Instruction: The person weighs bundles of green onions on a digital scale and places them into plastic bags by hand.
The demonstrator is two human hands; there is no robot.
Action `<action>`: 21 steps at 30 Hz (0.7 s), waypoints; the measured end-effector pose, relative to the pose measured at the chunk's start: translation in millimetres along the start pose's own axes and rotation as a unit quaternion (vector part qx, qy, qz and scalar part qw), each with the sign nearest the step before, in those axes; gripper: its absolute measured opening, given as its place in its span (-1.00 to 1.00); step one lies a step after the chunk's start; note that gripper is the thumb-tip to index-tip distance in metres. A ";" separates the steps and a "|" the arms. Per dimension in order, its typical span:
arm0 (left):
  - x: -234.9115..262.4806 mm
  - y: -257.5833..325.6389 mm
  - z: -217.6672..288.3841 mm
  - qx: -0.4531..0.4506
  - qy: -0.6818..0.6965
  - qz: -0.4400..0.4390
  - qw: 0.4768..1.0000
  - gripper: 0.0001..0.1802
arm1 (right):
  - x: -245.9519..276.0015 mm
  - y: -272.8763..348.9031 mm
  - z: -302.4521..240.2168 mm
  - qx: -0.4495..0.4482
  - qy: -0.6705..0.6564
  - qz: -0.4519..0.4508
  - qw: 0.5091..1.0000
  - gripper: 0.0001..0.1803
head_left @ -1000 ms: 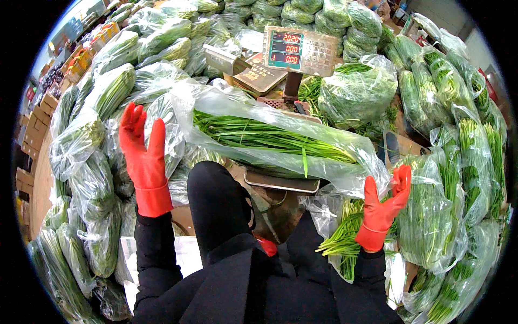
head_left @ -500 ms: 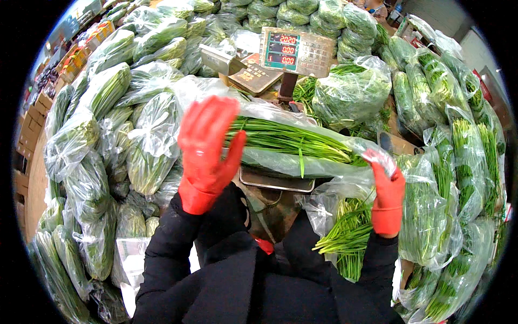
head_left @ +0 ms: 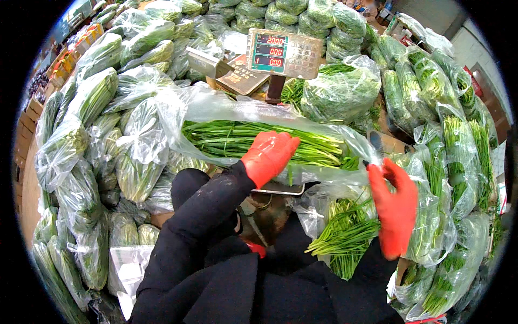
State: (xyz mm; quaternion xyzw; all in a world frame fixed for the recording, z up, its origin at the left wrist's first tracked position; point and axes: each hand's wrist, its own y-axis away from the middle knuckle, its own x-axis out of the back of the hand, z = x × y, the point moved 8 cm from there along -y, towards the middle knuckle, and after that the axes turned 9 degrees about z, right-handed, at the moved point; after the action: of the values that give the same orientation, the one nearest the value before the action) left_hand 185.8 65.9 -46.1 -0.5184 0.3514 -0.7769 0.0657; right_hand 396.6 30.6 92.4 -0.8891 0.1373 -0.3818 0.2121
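Both of your hands are working in red rubber gloves: your left hand is lying closed over the long clear plastic bag of green chives, fingers curled down on the stalks, while your right hand is pinching the bag's loose open end, fingers drawn together on the film. That bag is lying lengthwise across the steel pan of the weighing scale, just in front of you.

You are likely handling something light but floppy: the stalks are looking soft and easy to bruise, and the film slick under rubber gloves. Supporting the bundle from below near its middle, with the open mouth gathered, seems the safer hold.

Heaps of tied clear bags of greens are crowding the left side, and more bags are stacking up on the right. Behind the pan, the scale's grey display head with red digits is standing on its post. A loose bunch of chives in an open bag is sitting just under your right hand, hemming in its movement.
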 end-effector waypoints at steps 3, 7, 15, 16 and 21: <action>-30.1 -18.5 -1.0 0.008 -0.072 -0.009 0.997 -0.49 | 9.8 25.5 -49.2 0.182 -0.052 0.013 0.982 -0.78; -46.7 -8.8 -25.0 0.046 -0.223 -0.029 0.973 -0.54 | -89.2 44.1 -54.2 0.178 -0.097 -0.231 0.952 -0.79; -35.7 -14.6 0.4 -0.059 -0.110 0.077 0.989 -0.96 | -207.7 -7.4 65.2 0.175 0.081 -0.178 0.965 -0.26; -44.5 -12.4 -2.1 -0.046 -0.154 0.050 0.986 -0.97 | -217.0 -2.9 69.6 0.270 0.029 -0.135 0.953 -0.38; -21.5 -16.3 34.7 -0.108 -0.233 0.099 0.961 -0.92 | -226.1 -14.6 101.5 0.099 -0.148 -0.174 0.968 -0.75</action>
State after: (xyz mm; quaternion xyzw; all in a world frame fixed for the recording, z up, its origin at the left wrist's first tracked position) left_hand 229.4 71.5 -45.0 -0.6519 0.4575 -0.5815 0.1662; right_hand 320.9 162.7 -103.7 -0.9204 -0.0911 -0.2885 0.2476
